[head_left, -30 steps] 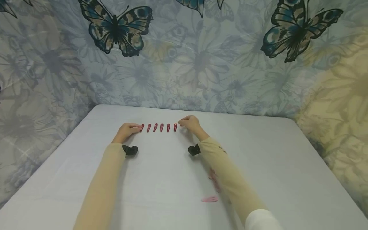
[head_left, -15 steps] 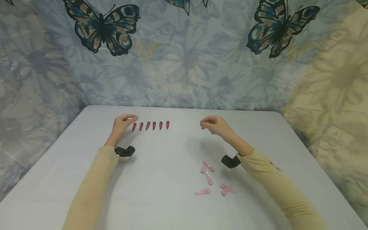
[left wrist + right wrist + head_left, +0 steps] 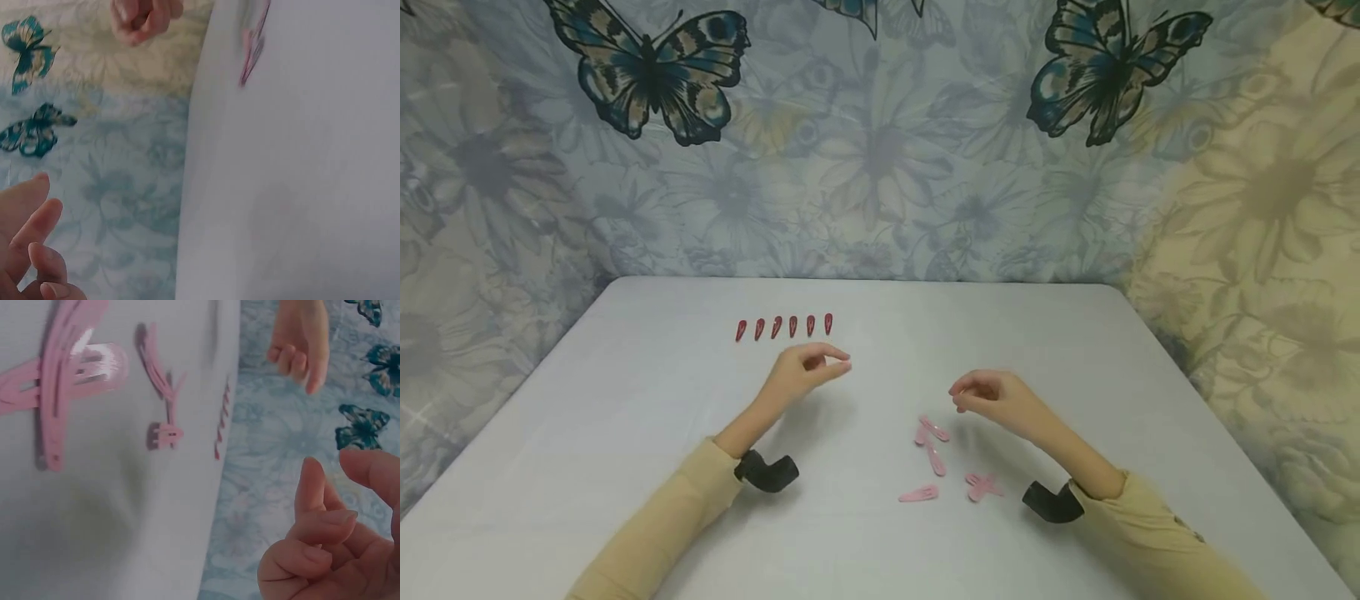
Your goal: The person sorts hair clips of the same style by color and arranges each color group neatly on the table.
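Observation:
Several dark red snap hair clips (image 3: 793, 326) stand in a neat row near the table's far edge. My left hand (image 3: 808, 367) hovers just in front of the row's right end, fingers loosely bent and holding nothing. To the right, my right hand (image 3: 992, 395) is above the table with thumb and fingertips apart, also without a thing in it. Below and left of it lie pink snap hair clips (image 3: 935, 458), some overlapping. Another pink clip (image 3: 919, 494) lies singly, and a crossed pair of pink clips (image 3: 59, 381) shows large in the right wrist view.
A white table (image 3: 700, 525) stretches under both hands. Behind it hangs a flowered cloth backdrop (image 3: 880, 167) with large butterflies. A black wrist device (image 3: 767, 472) sits at the left cuff and another black device (image 3: 1052, 502) at the right cuff.
My right hand has moved away from the row, to the right and then nearer the pink clips. My left hand has left the row's left end and come right and nearer. The view shifted slightly.

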